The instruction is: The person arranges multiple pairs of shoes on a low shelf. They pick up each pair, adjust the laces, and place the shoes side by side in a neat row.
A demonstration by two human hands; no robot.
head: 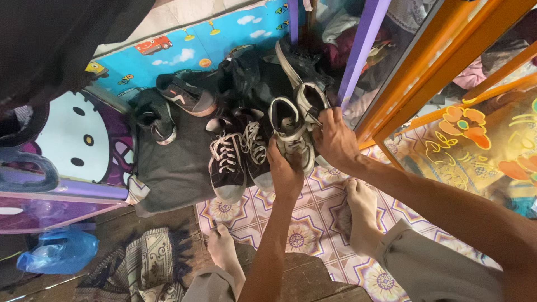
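1. Grey-and-white, scuffed leather-like material makes up the pair of worn sneakers (296,126) being handled; their tongues and collars are loose and open, and the soles look thick and rubbery.
2. The pair is found on the floor at the right end of a row of shoes, just beside a purple post (361,50) and an orange frame (425,67).
3. The left hand (285,170) is laid over the toe of the nearer sneaker, fingers curled down around it.
4. The right hand (334,137) is closed on the collar of the farther sneaker, fingers pinched over its rim.
5. Black canvas high-tops (238,154) with white criss-cross laces and pale rubber toe caps are seen touching the pair's left side.
6. Further left, a dark sneaker with a reddish sole (187,92) and a black shoe (152,114) are set on a grey cloth mat (173,168).
7. Behind the row, dark bundled fabric (251,75) is heaped against a blue cartoon-printed panel (196,47).
8. Patterned floral vinyl flooring (313,223) is seen under two bare feet (361,215), beside worn wooden boards (162,218), a woven patterned rug (145,263) and a blue plastic bag (59,251).
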